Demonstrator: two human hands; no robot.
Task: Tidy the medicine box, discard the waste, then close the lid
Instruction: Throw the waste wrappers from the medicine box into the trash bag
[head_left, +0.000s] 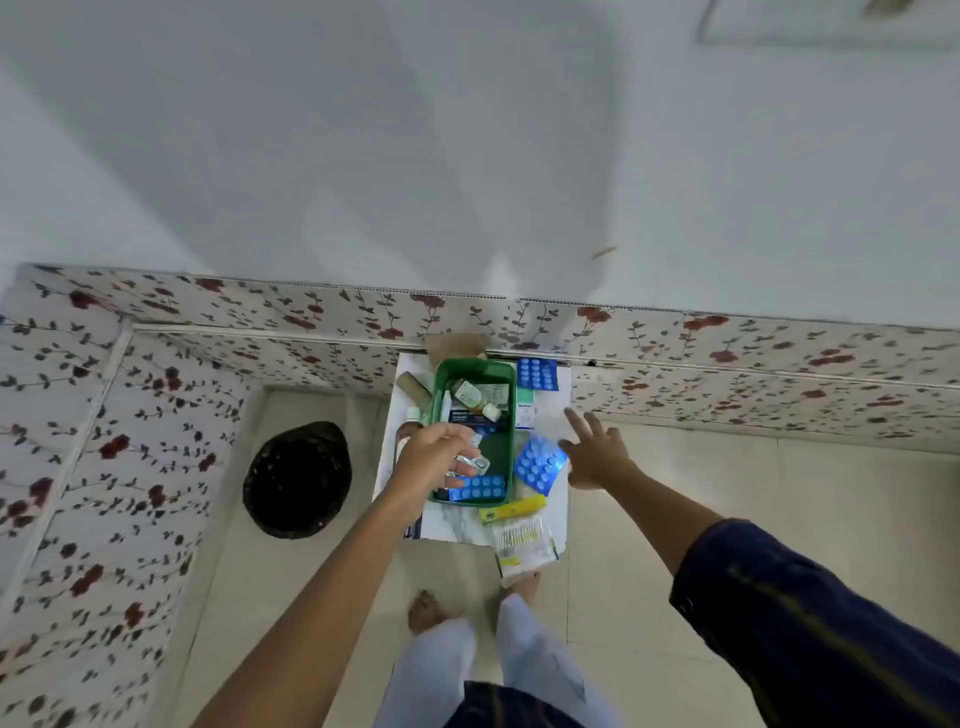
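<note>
A green medicine box (511, 441) stands open on a small white table (457, 522), holding bottles, cartons and a blue blister strip (480, 487). My left hand (434, 449) hovers over the box's left side, pinching a silver blister strip (474, 461). My right hand (597, 452) is spread open just right of the box, beside a blue blister strip (540, 464) that leans on the box's right wall. Another blue blister strip (537, 373) lies at the table's back right. No lid can be made out.
A black bin (297, 480) sits on the floor left of the table. A yellow tube (513, 508) and a cotton-swab pack (522, 540) lie at the table's front edge. Flowered wall panels close the back and left. My bare feet stand before the table.
</note>
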